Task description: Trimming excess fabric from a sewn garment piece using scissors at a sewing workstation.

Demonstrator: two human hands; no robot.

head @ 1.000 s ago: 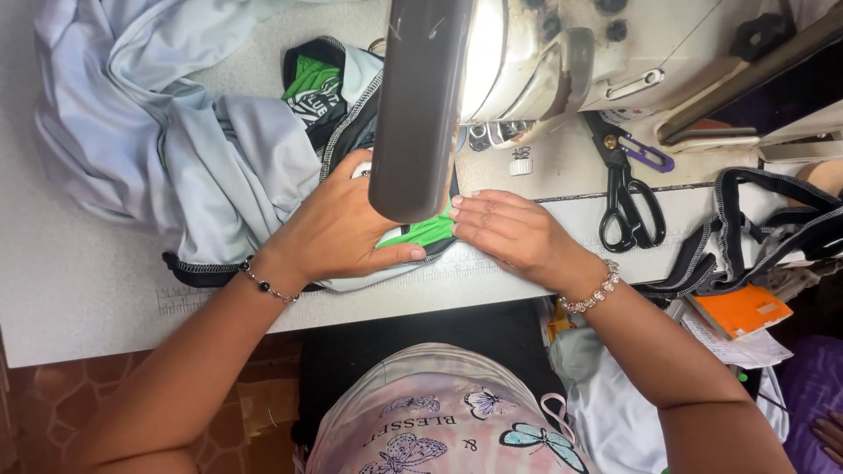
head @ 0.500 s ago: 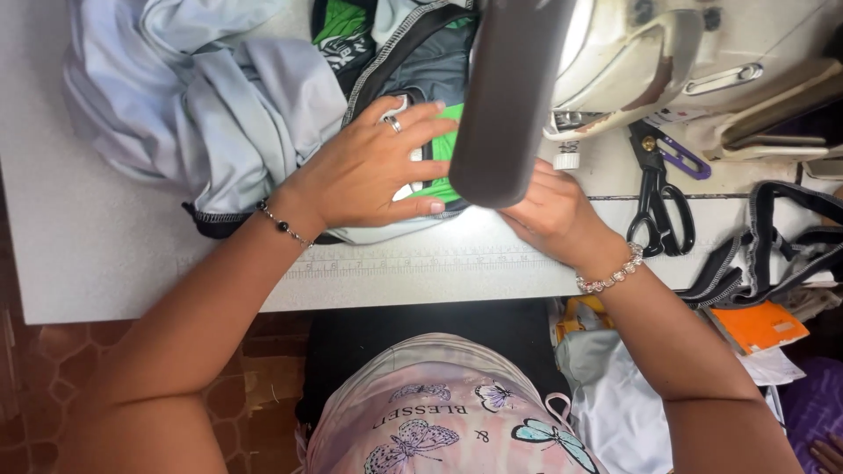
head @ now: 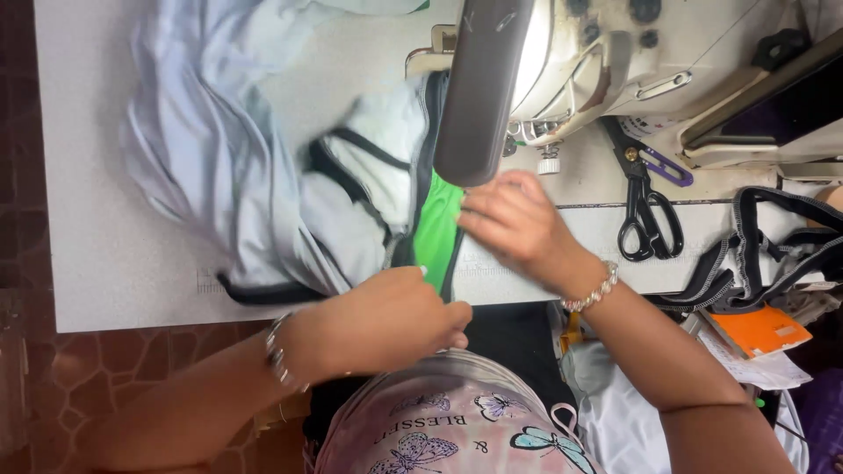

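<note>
left hand (head: 386, 320): gripping garment's (head: 351, 206) near hem
right hand (head: 518, 224): flat, pressing green panel (head: 436, 230), just beside
panel axis: toward sewing machine (head: 580, 61)

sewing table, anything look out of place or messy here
Nothing looks damaged or spilled. The pale garment lies bunched on the table, and black trim strips trail loosely off the edge beside the scissors.

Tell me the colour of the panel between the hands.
Bright green panel, seen in the head view.
</note>
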